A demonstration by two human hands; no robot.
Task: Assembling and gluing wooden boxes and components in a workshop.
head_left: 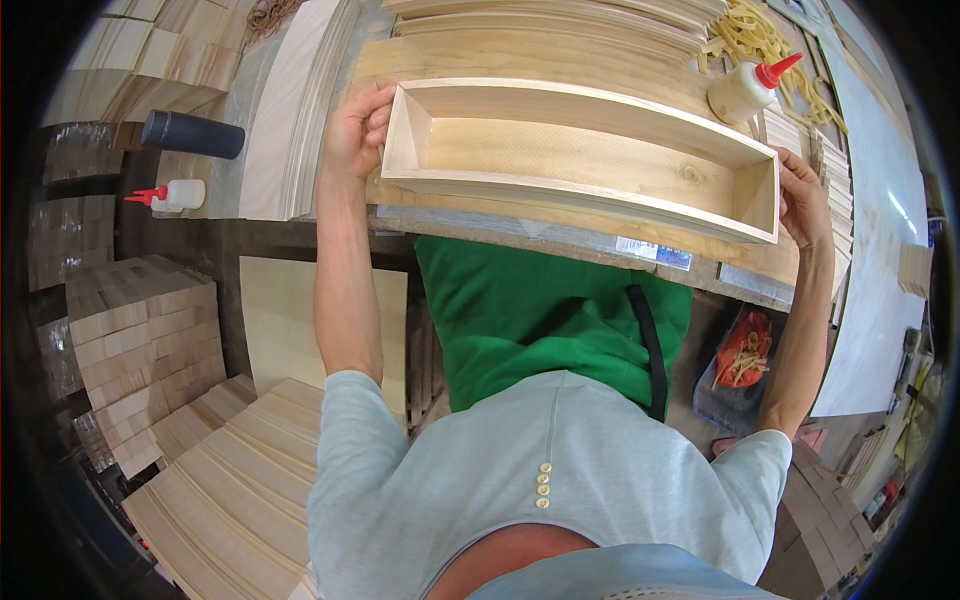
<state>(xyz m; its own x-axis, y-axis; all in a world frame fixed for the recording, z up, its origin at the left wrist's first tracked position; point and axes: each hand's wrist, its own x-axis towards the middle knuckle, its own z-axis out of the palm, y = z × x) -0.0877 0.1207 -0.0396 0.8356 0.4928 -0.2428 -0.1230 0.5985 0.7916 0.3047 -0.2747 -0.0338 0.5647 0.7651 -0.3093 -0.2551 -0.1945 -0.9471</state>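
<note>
On the plank-strewn counter: long wooden box, left hand and right hand gripping its ends; glue bottle nearby.

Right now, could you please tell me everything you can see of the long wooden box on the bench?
The wooden box is a long, narrow, open-topped tray of pale, unfinished wood: four thin side walls around a flat bottom panel with a small knot near its right end. It is empty and lies flat, open side up, on boards on the workbench, running left to right. The left hand grips its left end and the right hand presses against its right end. A glue bottle with a red cap stands just behind it.
</note>
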